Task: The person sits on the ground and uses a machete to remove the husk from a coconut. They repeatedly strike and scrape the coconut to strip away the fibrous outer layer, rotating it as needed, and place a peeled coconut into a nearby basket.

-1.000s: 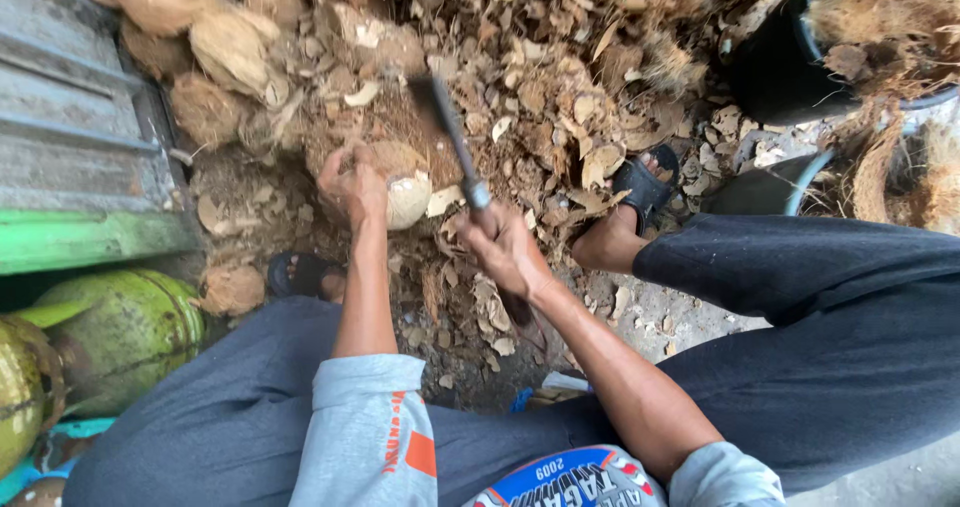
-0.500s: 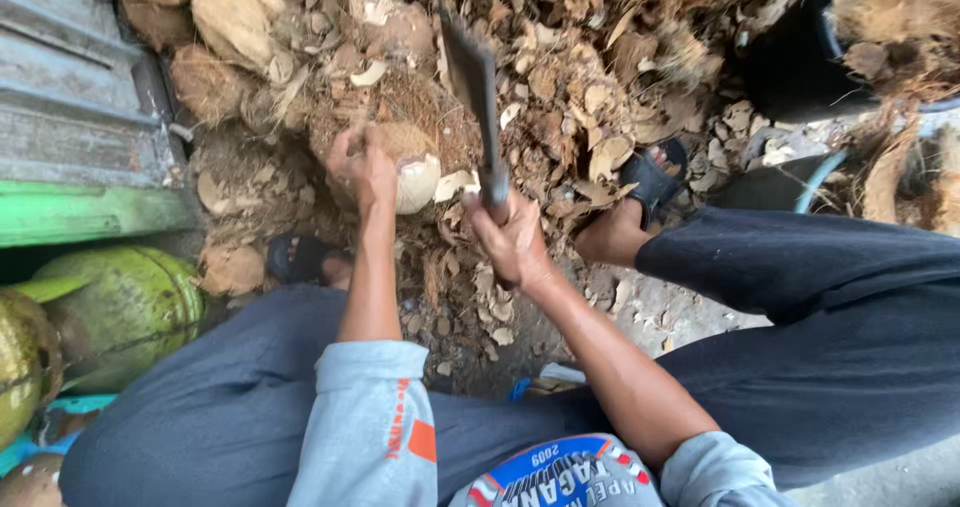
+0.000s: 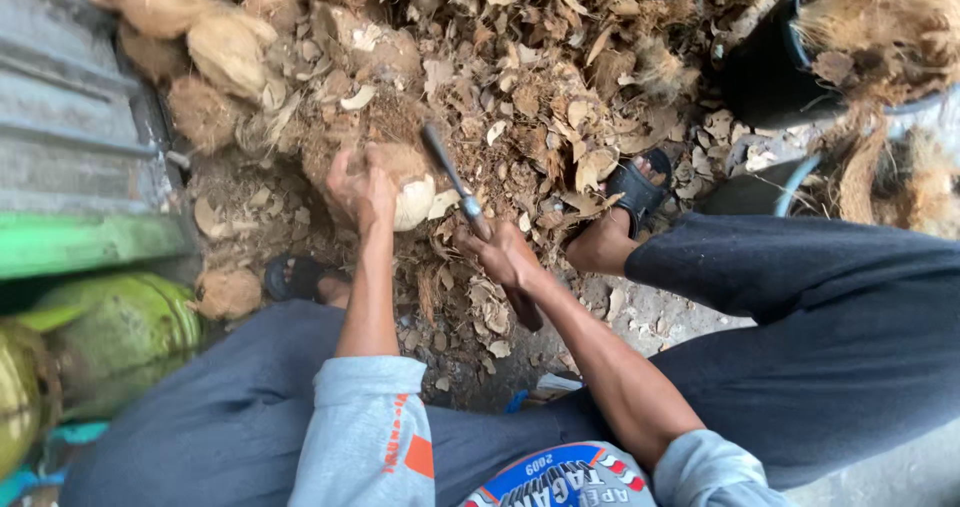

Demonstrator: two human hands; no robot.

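over husk litter, left hand (image 3: 358, 189) gripping coconut (image 3: 400, 185), right hand (image 3: 503, 255) seemingly clutching machete (image 3: 452, 179)

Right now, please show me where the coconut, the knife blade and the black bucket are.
coconut (image 3: 412, 202), head view, on its pale shaved side.
knife blade (image 3: 446, 172), head view, on the middle of the dark blade.
black bucket (image 3: 765, 72), head view, on its dark outer wall.

We see a heap of husk scraps (image 3: 560, 107) far across the ground, brown coconuts (image 3: 225, 52) far left beside a grey metal sheet (image 3: 60, 127), green coconuts (image 3: 120, 327) near left, a black bucket (image 3: 770, 77) far right, a black sandal (image 3: 635, 189) right of centre.
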